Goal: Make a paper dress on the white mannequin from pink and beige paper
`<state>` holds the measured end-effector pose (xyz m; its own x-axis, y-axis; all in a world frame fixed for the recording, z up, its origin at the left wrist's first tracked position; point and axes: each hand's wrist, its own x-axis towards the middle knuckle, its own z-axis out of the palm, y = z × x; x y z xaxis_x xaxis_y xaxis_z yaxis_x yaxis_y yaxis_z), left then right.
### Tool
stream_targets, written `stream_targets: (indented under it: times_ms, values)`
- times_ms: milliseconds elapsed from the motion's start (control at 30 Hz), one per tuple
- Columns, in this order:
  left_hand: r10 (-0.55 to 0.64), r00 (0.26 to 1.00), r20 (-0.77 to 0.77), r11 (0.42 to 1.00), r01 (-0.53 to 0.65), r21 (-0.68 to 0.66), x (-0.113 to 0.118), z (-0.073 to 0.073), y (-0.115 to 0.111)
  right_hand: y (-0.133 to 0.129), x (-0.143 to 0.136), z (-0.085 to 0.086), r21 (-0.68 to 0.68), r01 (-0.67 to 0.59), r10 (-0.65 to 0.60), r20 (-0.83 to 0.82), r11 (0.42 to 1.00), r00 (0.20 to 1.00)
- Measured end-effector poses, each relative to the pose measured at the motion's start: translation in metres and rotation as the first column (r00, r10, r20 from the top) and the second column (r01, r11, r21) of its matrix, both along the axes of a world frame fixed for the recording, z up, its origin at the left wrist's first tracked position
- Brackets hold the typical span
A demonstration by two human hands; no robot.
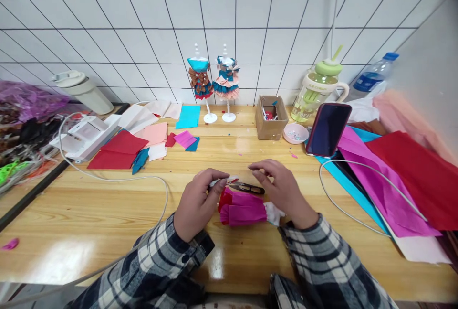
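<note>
Work approx. part-way, judging by state of parts: magenta cloth piece [246, 209] on table [118, 218], in front of wearer, betw. the forearms, already made up w/ gathered white end [274, 213] and red cloth [224, 199] at opp. end; whether these are sewn, glued or just laid together, can't tell. Left to do, as far as visible: small white-and-red bit in L hand [196, 199] is apart from the magenta pc, so prob. not yet dealt with; exact nature unclear (too small). 2 mini dress stands at back, L one [199, 77] and R one [227, 79], both fully dressed, ruffled, upright, so those look done. Orientation: magenta pc lies flat, long axis approx. L–R across table, white end to wearer's R near R wrist, red end to L. Snips [250, 188] just beyond it, long axis also roughly L–R, blades to L, black handle to R. Fingers: L thumb + index pinched on the white-and-red bit, held above table; R hand [282, 192] hovers over handle side of snips, fingers bent, tips near each other, nothing seen betw. them; can't tell if gripping a fine thread.
</note>
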<state>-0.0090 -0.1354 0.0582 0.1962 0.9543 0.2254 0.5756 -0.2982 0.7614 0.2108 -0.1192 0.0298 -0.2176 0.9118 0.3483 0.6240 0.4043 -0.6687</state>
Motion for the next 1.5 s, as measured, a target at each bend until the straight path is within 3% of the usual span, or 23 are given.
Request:
stream_targets:
  times_ms: [133,267,400,567,633,733,833,900,1100,1500]
  values:
    - [0.05,0.998,0.036,0.999,-0.05,-0.01,-0.003,0.0,0.002,0.01,0.019,-0.017,-0.158,-0.032,0.089,0.37,0.987,0.925]
    - [0.058,0.996,0.061,0.998,-0.057,-0.029,-0.004,-0.002,0.003,0.009,0.012,-0.021,-0.189,-0.039,0.125,0.47,0.981,0.874]
    - [0.066,0.995,0.073,0.996,-0.061,-0.07,-0.004,-0.004,0.002,0.004,0.009,-0.013,-0.199,0.127,0.017,0.595,0.972,0.804]
    - [0.073,0.989,0.127,0.991,-0.058,-0.118,-0.004,-0.009,0.002,0.002,0.014,-0.009,-0.269,0.325,-0.049,0.698,0.907,0.714]
    - [0.084,0.983,0.162,0.991,-0.065,-0.12,-0.004,-0.011,0.002,0.003,0.016,-0.008,-0.255,0.378,-0.119,0.669,0.89,0.733]
    - [0.104,0.976,0.189,0.991,-0.086,-0.098,-0.003,-0.012,0.002,0.002,0.01,-0.004,-0.13,0.323,-0.247,0.405,0.938,0.881]
    - [0.118,0.971,0.21,0.991,-0.101,-0.089,-0.001,-0.011,0.002,-0.009,-0.009,0.004,-0.101,0.145,-0.148,-0.025,0.984,0.989]
    - [0.124,0.961,0.246,0.988,-0.098,-0.116,0.0,-0.009,0.002,-0.02,-0.024,0.008,-0.175,0.043,-0.067,-0.133,0.984,0.989]
    - [0.116,0.928,0.354,0.979,-0.046,-0.201,0.003,-0.004,0.002,-0.036,-0.05,0.008,-0.242,0.017,-0.014,0.017,0.97,1.0]
    - [0.064,0.952,0.301,0.981,-0.005,-0.192,0.006,-0.007,-0.003,-0.037,-0.052,0.009,-0.279,0.006,0.016,0.077,0.96,0.997]
